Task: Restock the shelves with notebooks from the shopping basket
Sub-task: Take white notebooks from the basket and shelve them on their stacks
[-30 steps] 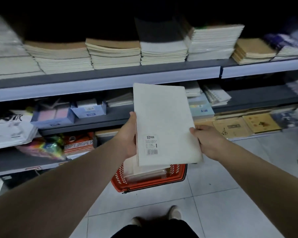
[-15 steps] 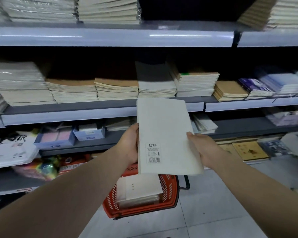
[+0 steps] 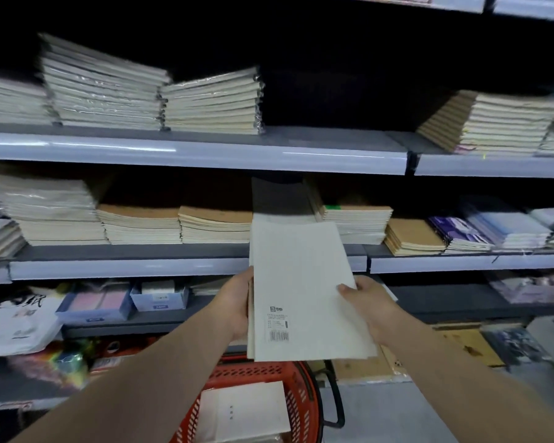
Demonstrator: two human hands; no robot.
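Observation:
I hold a thin stack of white notebooks, barcode label facing me, in front of the middle shelf. My left hand grips its left edge and my right hand grips its right edge, thumb on the cover. Its far end reaches a matching white pile on that shelf, between kraft-cover stacks. Below my arms stands the red shopping basket with more white notebooks inside.
The upper shelf holds wrapped cream notebook stacks with a dark gap to their right. Kraft stacks, purple and blue notebooks fill the middle shelf. Lower shelves carry boxes and flat packs. Tiled floor lies at the lower right.
My view has tilted upward, bringing the upper shelf into sight. Both hands have carried the white notebooks up and forward toward the white pile on the middle shelf.

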